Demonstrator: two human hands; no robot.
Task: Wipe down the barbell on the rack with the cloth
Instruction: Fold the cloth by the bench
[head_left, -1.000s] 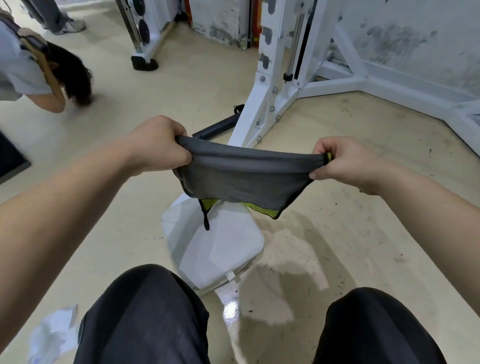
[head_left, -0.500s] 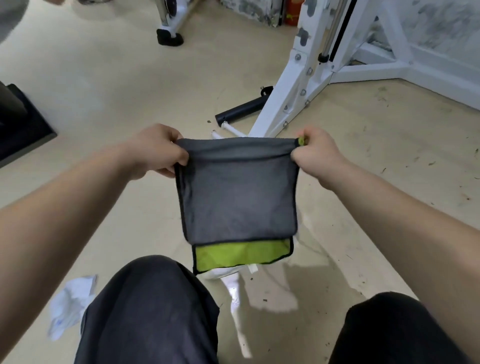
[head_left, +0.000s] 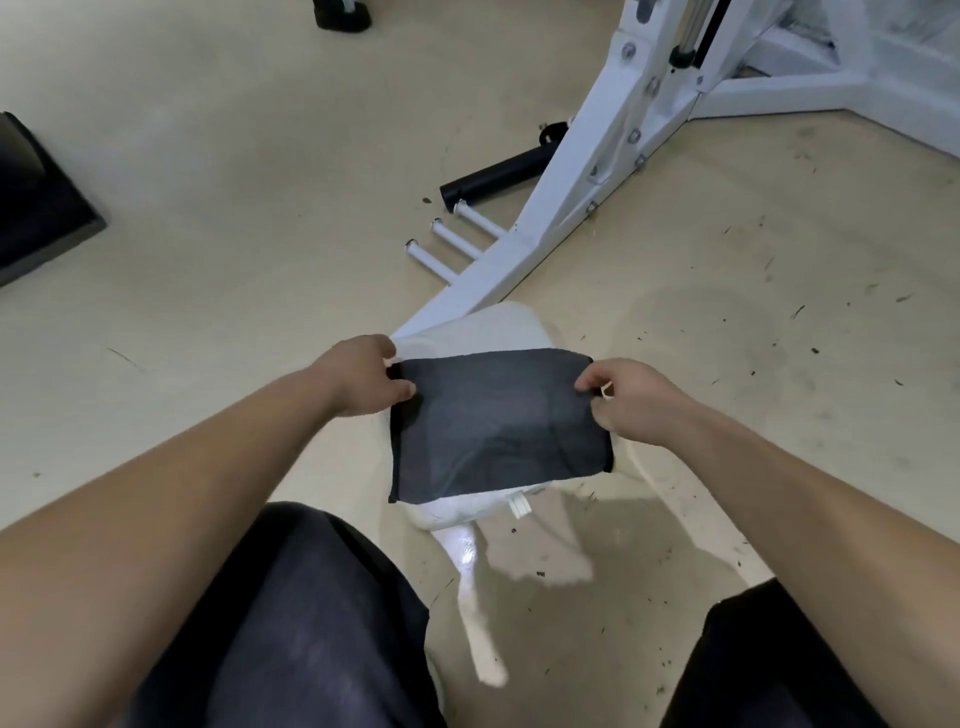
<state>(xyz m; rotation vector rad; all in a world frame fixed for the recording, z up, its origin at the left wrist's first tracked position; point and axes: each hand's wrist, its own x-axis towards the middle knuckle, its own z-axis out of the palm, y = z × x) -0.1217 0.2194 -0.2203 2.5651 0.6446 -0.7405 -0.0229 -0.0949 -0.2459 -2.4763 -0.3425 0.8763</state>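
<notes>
Both hands are on the cloth (head_left: 493, 421). It's dark grey, folded into a rough rectangle and spread flat over a white pad (head_left: 483, 325) on the floor (head_left: 234, 130). We can't tell if it's fully resting on the pad or held just above it.

Left hand (head_left: 358, 379) pinches the cloth's upper-left edge, thumb on top. Right hand (head_left: 631, 402) has its fingers curled and pinches the upper-right edge. The lower corners hang free of both hands, toward our knees (head_left: 291, 623), which are in dark trousers.

The white rack (head_left: 618, 140) stands beyond the pad, its slanted leg running down to the pad's far edge. Three short white pegs (head_left: 457, 236) stick out from that leg near its base. A black cylinder (head_left: 493, 179) lies just above the pegs by the leg. We can't tell if it's part of the barbell.

There's a dark block (head_left: 36, 202) at the left edge, well apart from the cloth. The floor right of the pad is speckled with dark bits, with a shiny patch between our knees.
</notes>
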